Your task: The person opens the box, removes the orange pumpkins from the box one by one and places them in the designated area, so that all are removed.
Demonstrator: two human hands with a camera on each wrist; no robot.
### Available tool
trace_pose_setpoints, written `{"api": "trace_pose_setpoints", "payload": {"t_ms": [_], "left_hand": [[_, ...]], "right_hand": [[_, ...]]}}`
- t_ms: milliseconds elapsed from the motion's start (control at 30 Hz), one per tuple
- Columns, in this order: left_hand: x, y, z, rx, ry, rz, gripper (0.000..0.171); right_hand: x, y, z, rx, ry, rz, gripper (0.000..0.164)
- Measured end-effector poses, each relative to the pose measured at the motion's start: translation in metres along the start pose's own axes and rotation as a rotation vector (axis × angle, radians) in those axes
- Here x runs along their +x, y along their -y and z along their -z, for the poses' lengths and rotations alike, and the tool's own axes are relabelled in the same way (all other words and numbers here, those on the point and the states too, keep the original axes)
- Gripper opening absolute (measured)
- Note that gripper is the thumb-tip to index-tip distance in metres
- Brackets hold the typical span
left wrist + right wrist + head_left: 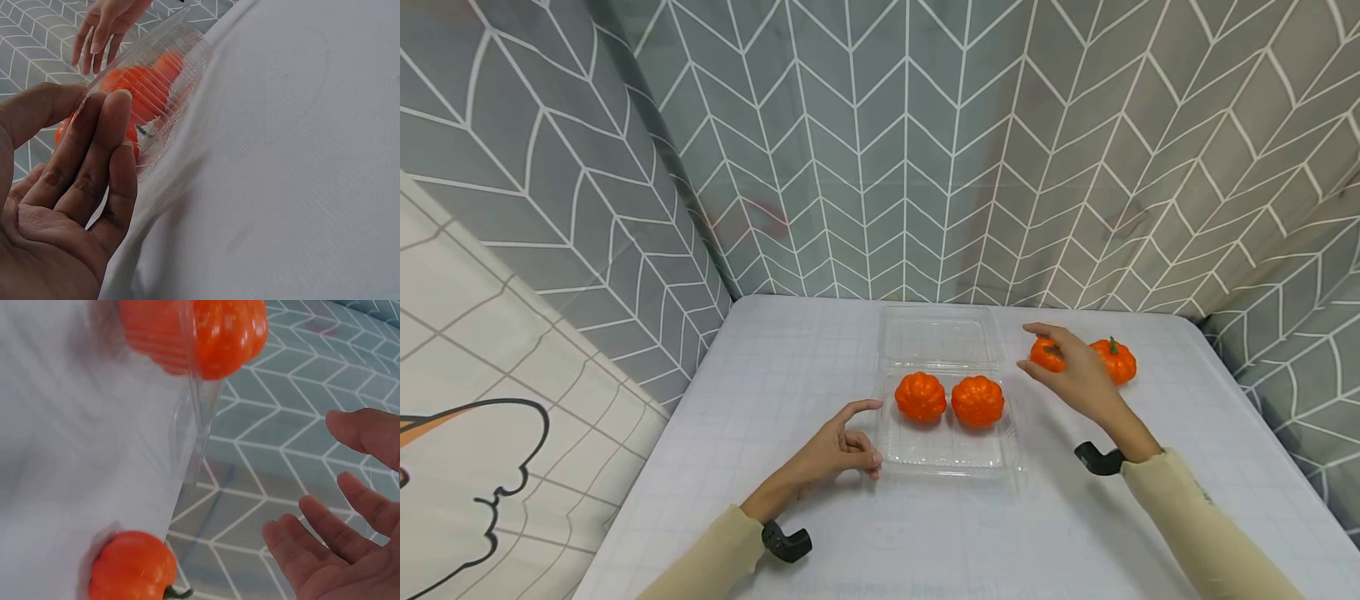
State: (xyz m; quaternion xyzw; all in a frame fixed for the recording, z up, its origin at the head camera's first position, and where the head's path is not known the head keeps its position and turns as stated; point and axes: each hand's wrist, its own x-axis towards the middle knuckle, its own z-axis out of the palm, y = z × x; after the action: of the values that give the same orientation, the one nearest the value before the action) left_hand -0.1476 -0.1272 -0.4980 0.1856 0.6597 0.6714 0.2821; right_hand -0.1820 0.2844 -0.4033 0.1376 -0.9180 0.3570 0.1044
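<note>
the right hand (1075, 379) is much the nearer to the two loose pumpkins on the right of the white surface (820, 342). seen from the head, the nearer loose pumpkin (1047, 354) shows between its spread thumb and forefinger; the stemmed pumpkin (1112, 361) lies just beyond, to the right of the knuckles, its green stem up. the right wrist view shows that hand wide open, holding nothing. all the pumpkins are squat and round, with no clear long axis.

to their left sits a clear container (940, 450), its lid (938, 340) folded back toward the far wall. inside, a left pumpkin (921, 397) and a right pumpkin (977, 402) stand side by side. the left hand (838, 450) is at the container's left edge, forefinger extended, other fingers loosely bent, gripping no pumpkin; whether it touches the rim is hard to tell.
</note>
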Motion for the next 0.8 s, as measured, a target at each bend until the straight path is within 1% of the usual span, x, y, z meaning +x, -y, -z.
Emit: {"api": "trace_pose_setpoints", "payload": {"t_ms": [167,333,500,667,800], "left_hand": [[-0.001,-0.001,-0.001,0.0,-0.001,-0.001,0.088],[0.0,-0.001,-0.001,-0.001,-0.001,-0.003,0.088],[0.0,-0.001,-0.001,-0.002,0.001,-0.004,0.088],[0.0,-0.001,-0.001,-0.006,0.0,-0.002,0.088],[0.0,-0.001,-0.001,-0.006,-0.001,-0.002,0.088]], "right_hand": [[0.004,0.009,-0.011,0.017,0.045,0.051,0.059],[0.007,0.015,-0.02,0.052,0.108,0.075,0.058],[0.007,0.017,-0.029,0.059,0.163,0.111,0.053],[0.005,0.02,-0.036,0.039,0.22,0.091,0.044],[0.005,0.023,-0.041,0.003,0.282,0.079,0.038]]}}
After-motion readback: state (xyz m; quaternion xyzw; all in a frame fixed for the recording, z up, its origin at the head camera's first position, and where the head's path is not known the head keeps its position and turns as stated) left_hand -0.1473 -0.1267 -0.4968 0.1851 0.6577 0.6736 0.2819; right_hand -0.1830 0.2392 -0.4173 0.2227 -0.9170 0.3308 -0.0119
